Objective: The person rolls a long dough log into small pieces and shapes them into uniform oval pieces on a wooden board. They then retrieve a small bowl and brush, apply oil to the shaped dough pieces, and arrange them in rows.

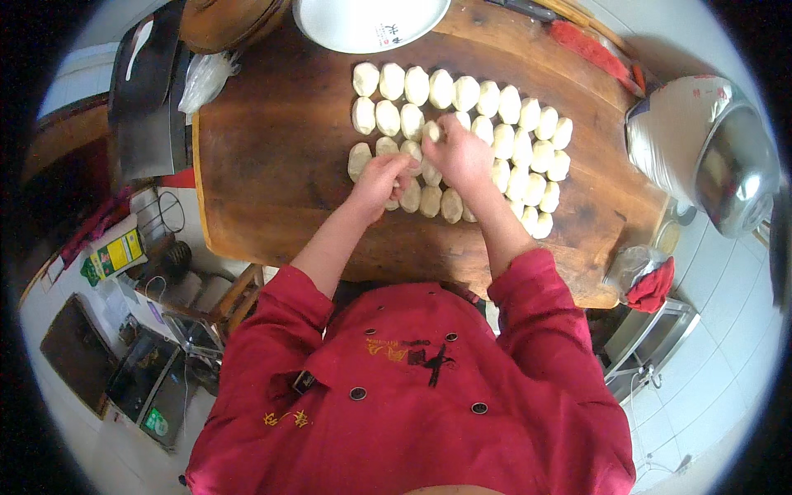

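Note:
Several oval pieces of pale dough [465, 94] lie in rows across a dark wooden table [266, 136]. Over the near-left part of the rows is my left hand [385, 182], its fingers bent together; whether they pinch a piece cannot be told. My right hand [458, 148] reaches in beside it, with a dough piece [432, 131] held between thumb and fingers above the second row. The hands are close but apart, and they partly cover the pieces beneath them.
A white basin [371, 21] stands at the table's far edge, with a brown round lid [229, 21] to its left. A plastic bag [207, 80] lies at the left corner. On the right are a red brush [588, 49], a white sack [671, 130], a metal bowl [736, 170] and a red cloth [651, 286].

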`<action>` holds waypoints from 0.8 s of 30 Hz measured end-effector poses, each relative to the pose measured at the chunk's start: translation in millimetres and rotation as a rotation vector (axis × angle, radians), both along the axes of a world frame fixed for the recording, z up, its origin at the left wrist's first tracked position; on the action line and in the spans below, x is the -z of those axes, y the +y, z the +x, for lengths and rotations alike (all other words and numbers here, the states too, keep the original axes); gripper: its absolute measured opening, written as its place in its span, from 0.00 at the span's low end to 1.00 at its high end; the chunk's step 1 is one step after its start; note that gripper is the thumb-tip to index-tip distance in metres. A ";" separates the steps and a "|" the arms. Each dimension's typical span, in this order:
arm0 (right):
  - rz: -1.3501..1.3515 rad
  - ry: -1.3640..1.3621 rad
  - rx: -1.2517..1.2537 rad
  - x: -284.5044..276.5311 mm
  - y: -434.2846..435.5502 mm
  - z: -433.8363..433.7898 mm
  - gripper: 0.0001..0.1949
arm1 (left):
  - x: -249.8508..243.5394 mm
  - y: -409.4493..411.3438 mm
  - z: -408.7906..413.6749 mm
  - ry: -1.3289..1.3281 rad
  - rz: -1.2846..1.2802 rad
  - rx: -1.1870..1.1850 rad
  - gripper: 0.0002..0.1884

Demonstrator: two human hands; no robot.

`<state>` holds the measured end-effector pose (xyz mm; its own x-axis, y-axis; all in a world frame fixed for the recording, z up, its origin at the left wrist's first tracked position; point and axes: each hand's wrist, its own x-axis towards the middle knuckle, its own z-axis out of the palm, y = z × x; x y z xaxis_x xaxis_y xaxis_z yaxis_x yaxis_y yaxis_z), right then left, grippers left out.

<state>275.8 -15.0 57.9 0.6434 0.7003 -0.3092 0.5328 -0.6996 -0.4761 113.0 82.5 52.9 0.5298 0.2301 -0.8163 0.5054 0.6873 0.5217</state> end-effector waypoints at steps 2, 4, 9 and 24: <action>0.139 0.013 -0.026 -17.8 -28.6 -23.5 0.19 | -0.9 -9.7 -0.3 -0.067 -0.301 -0.084 0.16; 0.222 0.063 -0.124 -46.1 -53.7 -42.8 0.20 | 0.7 -27.5 2.8 -0.172 -0.482 -0.203 0.19; 0.363 0.413 -0.047 -85.4 -91.6 -51.7 0.22 | -1.4 -40.4 0.6 -0.190 -0.223 -0.315 0.22; 0.169 0.431 0.052 -87.4 -78.7 -62.3 0.21 | -64.8 -59.1 -41.8 -0.354 0.271 0.153 0.25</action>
